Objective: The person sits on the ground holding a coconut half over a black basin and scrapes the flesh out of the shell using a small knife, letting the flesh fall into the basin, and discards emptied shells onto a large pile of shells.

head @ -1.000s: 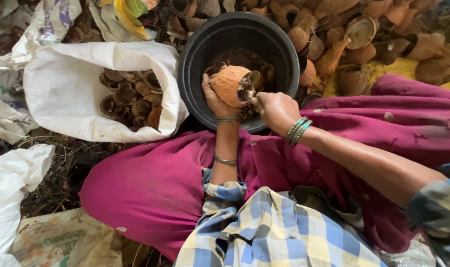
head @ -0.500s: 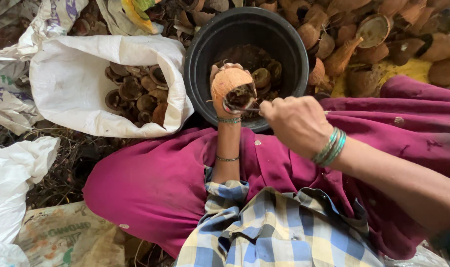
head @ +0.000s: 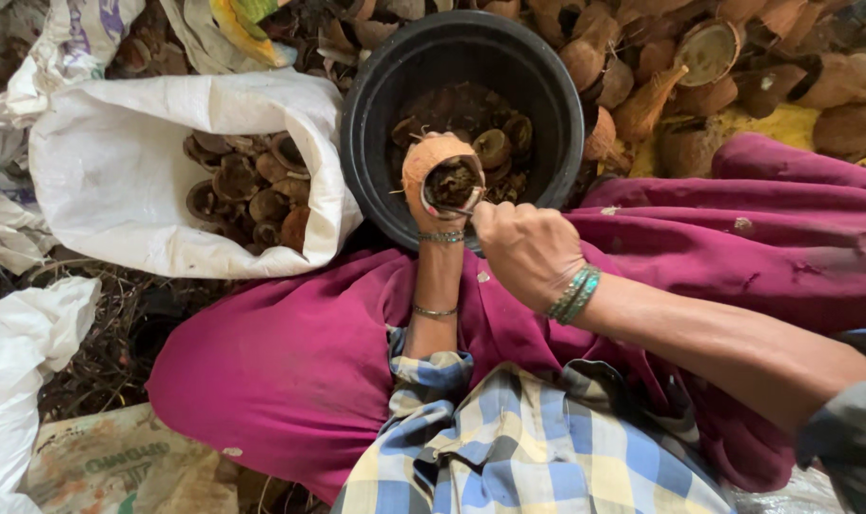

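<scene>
My left hand (head: 429,219) holds a half coconut shell (head: 431,158) upright over a black bucket (head: 376,143), with the shell's dark, fibrous hollow facing me. The orange-brown shell hides most of that hand; two bangles show on the wrist. My right hand (head: 525,253) is a closed fist just right of the shell's rim. It grips a small metal tool (head: 460,206) whose tip reaches the rim. Green bangles circle the right wrist. Dark shell pieces lie in the bucket.
A white sack (head: 119,181) with several small brown shells lies open to the left. Coconut husks and shells (head: 699,67) are piled behind and to the right of the bucket. My lap is covered in magenta cloth (head: 290,362). More sacks (head: 14,381) lie lower left.
My right hand pulled away from the shell to the lower right, then came back left to its rim. The left hand kept the shell over the bucket, turning it slightly.
</scene>
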The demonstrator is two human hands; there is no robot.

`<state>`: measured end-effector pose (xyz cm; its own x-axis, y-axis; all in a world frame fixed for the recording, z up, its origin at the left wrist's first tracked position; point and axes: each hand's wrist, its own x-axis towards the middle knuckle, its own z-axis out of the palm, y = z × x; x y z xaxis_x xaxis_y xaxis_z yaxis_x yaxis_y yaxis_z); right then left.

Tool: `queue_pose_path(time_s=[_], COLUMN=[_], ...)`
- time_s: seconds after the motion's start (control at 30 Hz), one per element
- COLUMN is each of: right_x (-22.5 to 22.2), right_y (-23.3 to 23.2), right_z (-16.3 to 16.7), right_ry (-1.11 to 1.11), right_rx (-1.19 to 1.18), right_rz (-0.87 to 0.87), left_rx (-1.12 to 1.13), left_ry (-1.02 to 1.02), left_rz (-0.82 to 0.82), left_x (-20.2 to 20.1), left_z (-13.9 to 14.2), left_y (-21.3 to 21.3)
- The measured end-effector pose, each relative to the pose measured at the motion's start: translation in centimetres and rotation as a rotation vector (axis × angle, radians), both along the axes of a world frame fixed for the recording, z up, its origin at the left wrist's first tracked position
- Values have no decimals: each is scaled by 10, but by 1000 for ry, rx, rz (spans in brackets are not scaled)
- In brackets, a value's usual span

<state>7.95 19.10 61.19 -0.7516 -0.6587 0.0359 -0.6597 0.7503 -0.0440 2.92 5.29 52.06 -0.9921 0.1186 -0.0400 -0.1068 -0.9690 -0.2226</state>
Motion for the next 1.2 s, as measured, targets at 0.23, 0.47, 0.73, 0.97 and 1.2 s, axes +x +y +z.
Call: queue_pose_path(time_s=[0.23, 0.47, 0.73, 0.97, 1.2], right_x=[-15, -22, -29, -36, -20], right_y=[-5, -8, -6, 0, 16], right_z=[-16, -10, -3, 10, 49], right_ry=[-154, -385, -628, -557, -73], right_rx=[-46, -155, -281, -291, -71], right_rz=[-83, -254, -437, -340, 42], left_rx=[-249, -398, -947, -467, -121], left_ry=[-228, -448, -491, -208, 271], left_rz=[234, 343, 673, 459, 162], left_x=[1, 7, 10, 9, 7], left_z=[0, 9, 19, 28, 26], left_y=[1, -1, 2, -12, -11])
